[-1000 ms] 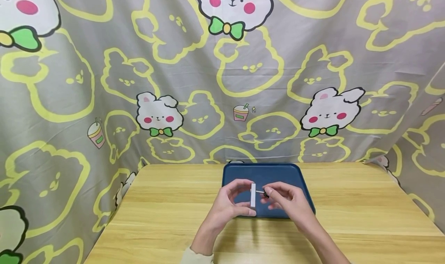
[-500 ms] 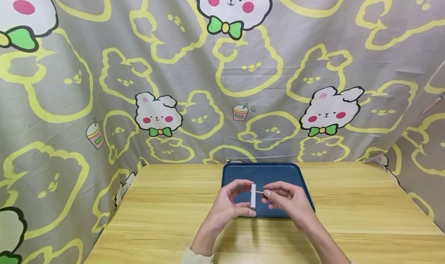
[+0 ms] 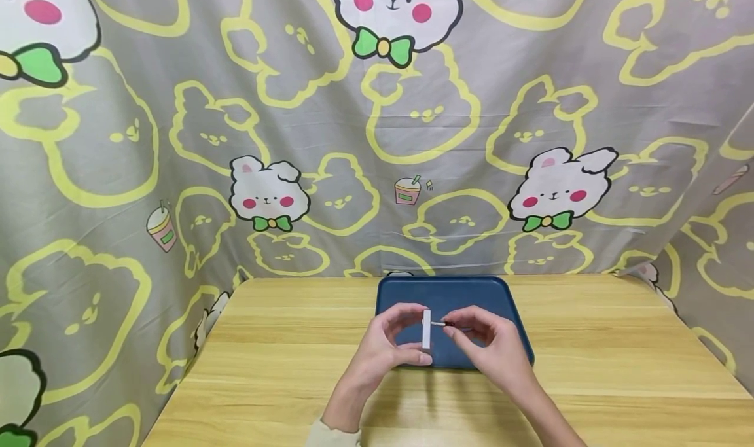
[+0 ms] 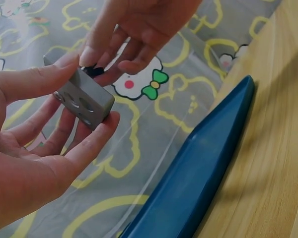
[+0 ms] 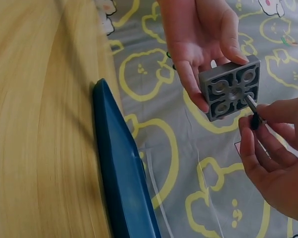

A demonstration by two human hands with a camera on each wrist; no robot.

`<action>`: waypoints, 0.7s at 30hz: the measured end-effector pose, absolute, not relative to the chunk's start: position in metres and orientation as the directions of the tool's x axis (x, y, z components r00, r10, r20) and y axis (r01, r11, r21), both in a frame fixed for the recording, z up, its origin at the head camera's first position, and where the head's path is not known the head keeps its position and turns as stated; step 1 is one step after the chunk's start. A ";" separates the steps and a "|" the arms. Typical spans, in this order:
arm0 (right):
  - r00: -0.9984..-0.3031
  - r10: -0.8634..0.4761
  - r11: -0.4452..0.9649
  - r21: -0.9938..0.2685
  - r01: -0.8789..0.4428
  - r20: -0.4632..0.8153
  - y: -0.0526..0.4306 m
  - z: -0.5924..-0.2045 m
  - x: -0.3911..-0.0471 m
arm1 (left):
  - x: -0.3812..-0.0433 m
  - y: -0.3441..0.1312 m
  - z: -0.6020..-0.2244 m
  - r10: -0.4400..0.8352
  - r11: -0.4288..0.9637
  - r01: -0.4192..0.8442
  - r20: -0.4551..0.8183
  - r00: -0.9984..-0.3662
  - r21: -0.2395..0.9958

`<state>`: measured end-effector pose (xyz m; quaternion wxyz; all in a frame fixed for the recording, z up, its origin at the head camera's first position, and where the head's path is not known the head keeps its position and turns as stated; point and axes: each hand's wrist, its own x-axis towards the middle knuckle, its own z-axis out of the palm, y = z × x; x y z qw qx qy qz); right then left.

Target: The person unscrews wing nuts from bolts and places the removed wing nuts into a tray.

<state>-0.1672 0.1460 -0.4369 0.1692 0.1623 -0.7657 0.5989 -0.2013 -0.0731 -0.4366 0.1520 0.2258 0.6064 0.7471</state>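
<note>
My left hand (image 3: 385, 342) grips a grey square block (image 3: 427, 330) by its edges, thumb below and fingers above in the head view. The block stands upright over the tray; its ribbed, recessed face (image 5: 231, 87) shows in the right wrist view. Several round holes mark its other face (image 4: 79, 102). From the right, my right hand (image 3: 497, 342) pinches the dark end of a short metal rod (image 3: 438, 324) between thumb and fingers. In the right wrist view the rod's tip meets the ribbed face near its centre; how deep it sits cannot be seen.
Behind and below the hands a blue tray (image 3: 471, 293) lies on the wooden table (image 3: 283, 368). A grey curtain (image 3: 330, 126) with cartoon animals hangs along the table's back and sides.
My right fingers have shifted around the rod's dark end, which was covered half a second ago and shows again. The block has moved very slightly left and stays in my left hand.
</note>
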 end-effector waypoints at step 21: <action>-0.493 -0.148 0.353 -0.420 -0.836 0.857 0.143 -0.443 -0.175 | -0.203 -0.077 -0.436 0.526 -0.283 -0.007 0.149 -0.837 0.959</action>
